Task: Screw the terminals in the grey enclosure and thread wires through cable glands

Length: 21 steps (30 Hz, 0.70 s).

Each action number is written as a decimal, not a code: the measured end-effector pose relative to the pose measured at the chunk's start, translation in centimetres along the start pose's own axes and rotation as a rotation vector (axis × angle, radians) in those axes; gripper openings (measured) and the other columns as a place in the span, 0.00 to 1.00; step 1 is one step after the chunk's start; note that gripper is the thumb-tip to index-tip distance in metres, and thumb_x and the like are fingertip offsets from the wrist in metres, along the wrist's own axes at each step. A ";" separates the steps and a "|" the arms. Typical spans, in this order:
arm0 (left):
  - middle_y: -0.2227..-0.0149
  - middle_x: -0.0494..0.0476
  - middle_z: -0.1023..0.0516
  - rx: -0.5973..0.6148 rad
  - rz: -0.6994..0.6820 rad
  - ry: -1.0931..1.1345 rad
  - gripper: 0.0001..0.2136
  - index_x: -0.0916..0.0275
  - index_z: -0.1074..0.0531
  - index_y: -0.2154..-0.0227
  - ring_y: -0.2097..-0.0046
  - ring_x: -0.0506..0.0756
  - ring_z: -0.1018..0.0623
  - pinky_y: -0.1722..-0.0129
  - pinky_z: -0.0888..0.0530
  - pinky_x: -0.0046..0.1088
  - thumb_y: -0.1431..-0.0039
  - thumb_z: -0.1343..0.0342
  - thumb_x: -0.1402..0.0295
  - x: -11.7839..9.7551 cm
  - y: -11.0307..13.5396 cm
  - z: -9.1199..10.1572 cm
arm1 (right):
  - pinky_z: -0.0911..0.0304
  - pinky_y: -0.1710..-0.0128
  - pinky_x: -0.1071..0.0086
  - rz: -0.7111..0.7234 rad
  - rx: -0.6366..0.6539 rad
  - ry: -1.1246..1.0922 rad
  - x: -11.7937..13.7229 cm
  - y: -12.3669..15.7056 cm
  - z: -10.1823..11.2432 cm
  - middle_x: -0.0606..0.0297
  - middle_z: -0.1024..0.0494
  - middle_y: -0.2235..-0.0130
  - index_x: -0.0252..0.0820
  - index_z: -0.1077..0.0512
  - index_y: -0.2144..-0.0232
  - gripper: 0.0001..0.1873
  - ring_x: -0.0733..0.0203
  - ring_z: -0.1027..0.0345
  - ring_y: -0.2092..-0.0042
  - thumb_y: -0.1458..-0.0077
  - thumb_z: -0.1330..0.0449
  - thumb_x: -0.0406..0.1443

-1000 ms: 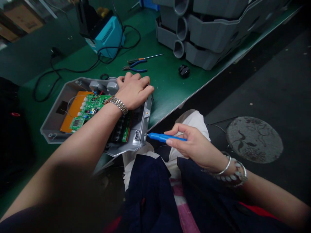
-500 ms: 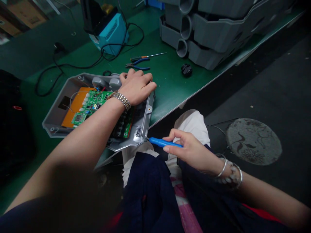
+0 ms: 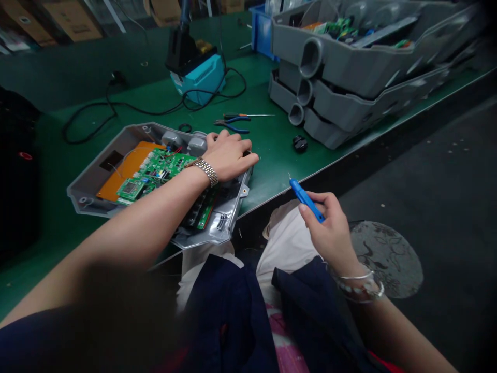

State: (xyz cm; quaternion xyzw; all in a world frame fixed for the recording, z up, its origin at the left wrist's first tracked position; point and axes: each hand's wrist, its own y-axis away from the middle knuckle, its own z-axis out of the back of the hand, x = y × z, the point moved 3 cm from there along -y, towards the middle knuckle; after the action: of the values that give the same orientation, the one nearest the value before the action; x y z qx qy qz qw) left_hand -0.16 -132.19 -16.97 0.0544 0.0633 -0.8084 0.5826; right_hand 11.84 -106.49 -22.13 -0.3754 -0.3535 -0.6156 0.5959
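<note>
My left hand (image 3: 229, 155) lies over the far edge of an open grey plastic enclosure (image 3: 83, 194), its fingers curled on the rim and holding it. Inside the enclosure sit a green circuit board (image 3: 163, 166) and an orange sheet (image 3: 124, 173). A few small metal screws (image 3: 222, 221) lie in its near corner. My right hand (image 3: 326, 223) is away from the enclosure, over my lap, pinching a blue-handled precision screwdriver (image 3: 305, 198) with its thin tip pointing up.
Blue-handled pliers (image 3: 231, 124), an orange-handled screwdriver (image 3: 248, 115) and a black cable gland (image 3: 300, 143) lie on the green bench. Behind them are a teal soldering station (image 3: 198, 80), a black cable (image 3: 128, 109) and stacked grey enclosures (image 3: 349, 67). The bench edge runs past my knees.
My right hand has lifted the blue screwdriver off the enclosure's near corner, up and to the right, turning its tip upward. The view has tilted up. My left hand stays in place.
</note>
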 end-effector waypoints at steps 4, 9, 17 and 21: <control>0.56 0.64 0.24 -0.005 0.005 0.006 0.23 0.59 0.24 0.62 0.48 0.70 0.30 0.47 0.39 0.60 0.36 0.59 0.49 0.1 0.0 0.2 | 0.42 0.67 0.67 0.279 -0.087 0.503 3.1 -3.4 -2.0 0.60 0.20 0.61 0.44 0.30 0.48 0.17 0.56 0.27 0.67 0.35 0.44 0.43; 0.56 0.65 0.23 -0.043 0.010 0.035 0.25 0.59 0.22 0.61 0.47 0.71 0.30 0.46 0.39 0.61 0.36 0.59 0.47 0.1 0.2 0.4 | 0.41 0.65 0.65 0.520 -0.110 0.718 4.9 -7.3 -5.2 0.57 0.19 0.61 0.40 0.29 0.50 0.15 0.50 0.26 0.62 0.35 0.45 0.39; 0.49 0.68 0.25 -0.194 -0.027 0.056 0.29 0.60 0.22 0.53 0.41 0.73 0.33 0.43 0.40 0.58 0.34 0.57 0.43 0.5 0.8 0.8 | 0.40 0.65 0.64 0.568 -0.001 0.777 4.0 -9.8 -7.2 0.56 0.21 0.56 0.40 0.32 0.45 0.19 0.50 0.27 0.59 0.36 0.42 0.40; 0.46 0.64 0.26 -0.188 -0.029 0.007 0.24 0.60 0.22 0.53 0.40 0.69 0.34 0.44 0.37 0.53 0.35 0.49 0.44 0.7 1.9 4.7 | 0.37 0.63 0.63 0.584 0.041 0.817 4.3 -10.0 -7.5 0.53 0.25 0.54 0.39 0.31 0.46 0.20 0.48 0.30 0.56 0.38 0.41 0.42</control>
State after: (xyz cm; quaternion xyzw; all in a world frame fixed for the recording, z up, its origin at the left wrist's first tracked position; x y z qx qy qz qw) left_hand 1.39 -134.21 -12.50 0.0013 0.1414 -0.8072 0.5731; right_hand 1.56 -114.69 -21.70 -0.1755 0.0166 -0.5126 0.8403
